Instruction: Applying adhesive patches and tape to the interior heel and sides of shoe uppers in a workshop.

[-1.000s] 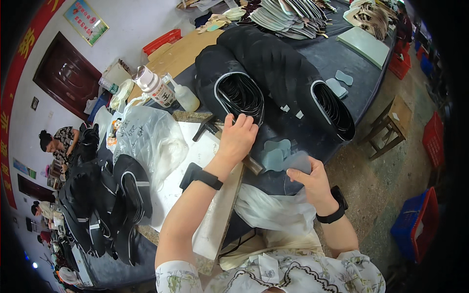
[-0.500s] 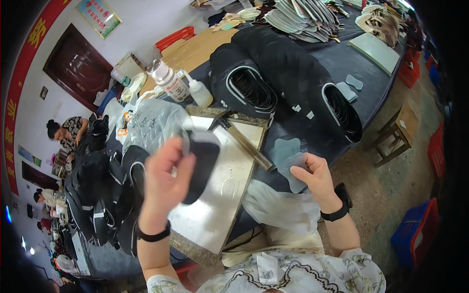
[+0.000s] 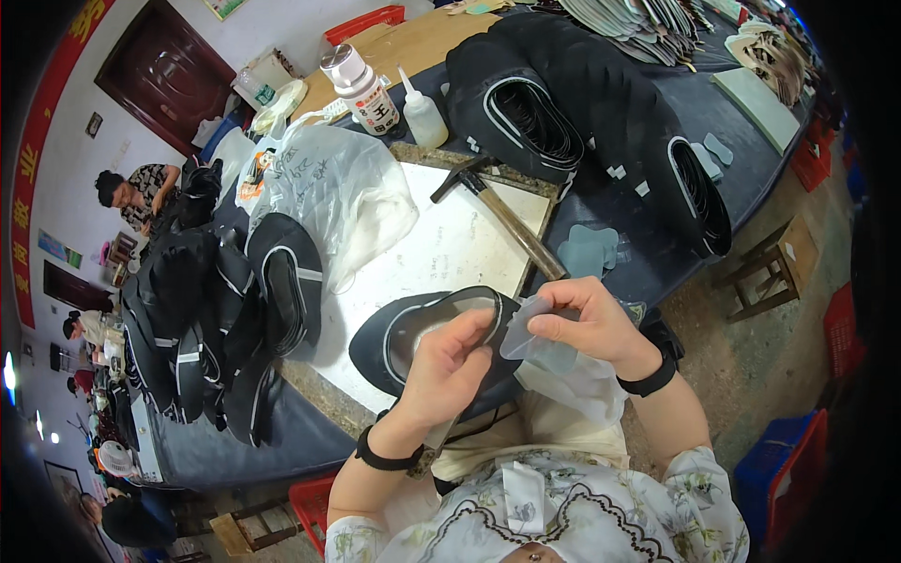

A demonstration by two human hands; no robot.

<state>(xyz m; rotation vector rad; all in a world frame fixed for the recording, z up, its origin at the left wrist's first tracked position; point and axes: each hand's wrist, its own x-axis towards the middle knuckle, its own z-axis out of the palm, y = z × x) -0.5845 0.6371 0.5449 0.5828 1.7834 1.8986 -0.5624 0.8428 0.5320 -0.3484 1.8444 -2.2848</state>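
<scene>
My left hand [image 3: 449, 368] is closed at the near rim of a black shoe upper [image 3: 373, 340], its fingers over the pale-lined opening. The upper rests at the near end of the white board. Just to the right, my right hand [image 3: 601, 327] pinches a thin, translucent grey-blue cut piece [image 3: 527, 328] between thumb and fingers, close to the upper's edge. More grey-blue pieces [image 3: 584, 250] lie on the dark table past my right hand. A hammer [image 3: 511, 223] with a wooden handle lies across the board's far right side.
Black uppers pile up [image 3: 192, 324] at the left, beside a clear plastic bag [image 3: 328, 192]. A white bottle [image 3: 361, 94] and a squeeze bottle [image 3: 424, 117] stand behind the white board [image 3: 413, 235]. Long rows of stacked uppers [image 3: 601, 89] lie at the far right. A wooden stool [image 3: 774, 267] stands right.
My left hand has moved right and nearer with the black upper, which now shows its opening. My right hand has brought the translucent piece leftward to the upper.
</scene>
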